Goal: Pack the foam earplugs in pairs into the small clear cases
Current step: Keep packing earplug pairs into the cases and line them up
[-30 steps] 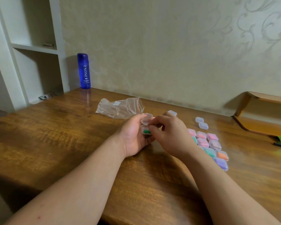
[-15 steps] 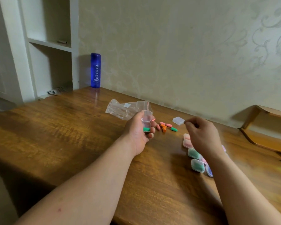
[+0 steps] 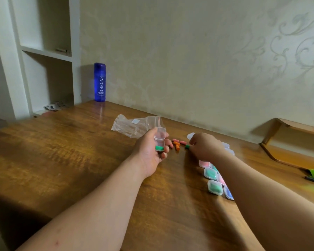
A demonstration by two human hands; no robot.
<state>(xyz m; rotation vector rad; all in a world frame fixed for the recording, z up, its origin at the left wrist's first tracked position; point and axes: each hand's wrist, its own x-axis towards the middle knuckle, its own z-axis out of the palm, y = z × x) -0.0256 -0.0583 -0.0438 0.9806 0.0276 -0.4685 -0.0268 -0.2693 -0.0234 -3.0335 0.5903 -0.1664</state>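
Left hand (image 3: 149, 153) grips an open case (image 3: 159, 140), lid raised, with one green earplug (image 3: 159, 148) in its base. Right hand (image 3: 205, 146), right of the open case, sets curled fingertips against a second green earplug (image 3: 187, 146) on the surface (image 3: 71, 151); a pinch cannot be confirmed. Plastic bag (image 3: 134, 125) lies behind the open case, filled cases (image 3: 211, 173) right of it and nearer, pink and orange earplugs (image 3: 177, 143) just right of it.

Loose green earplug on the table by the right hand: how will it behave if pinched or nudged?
The green earplug looks like a small foam cylinder lying on its side, so a nudge probably rolls it. Likely very light and squashy: a pinch should compress it.
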